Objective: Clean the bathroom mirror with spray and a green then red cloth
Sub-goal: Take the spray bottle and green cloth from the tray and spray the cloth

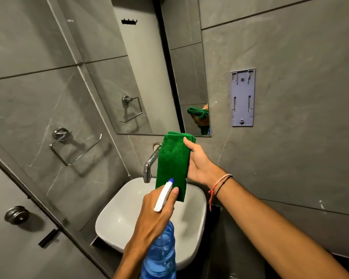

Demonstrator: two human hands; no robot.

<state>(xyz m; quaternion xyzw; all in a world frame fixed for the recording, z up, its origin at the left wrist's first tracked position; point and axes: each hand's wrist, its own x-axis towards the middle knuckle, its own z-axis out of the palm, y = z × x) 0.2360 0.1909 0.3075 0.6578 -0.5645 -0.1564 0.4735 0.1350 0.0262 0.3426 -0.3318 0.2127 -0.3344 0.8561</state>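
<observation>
My left hand point(155, 210) grips the spray bottle point(159, 250), nozzle toward twelve o'clock; my right hand point(199, 164) clasps the folded green cloth point(172, 164) over the sink point(189, 228).

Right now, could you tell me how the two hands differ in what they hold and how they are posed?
The left hand grips the blue spray bottle around its neck, a finger along the white trigger head; the right hand pinches the folded green cloth by its edge. The left hand sits lower and nearer; the right hand is raised toward the mirror. Both hover above the sink.
</observation>
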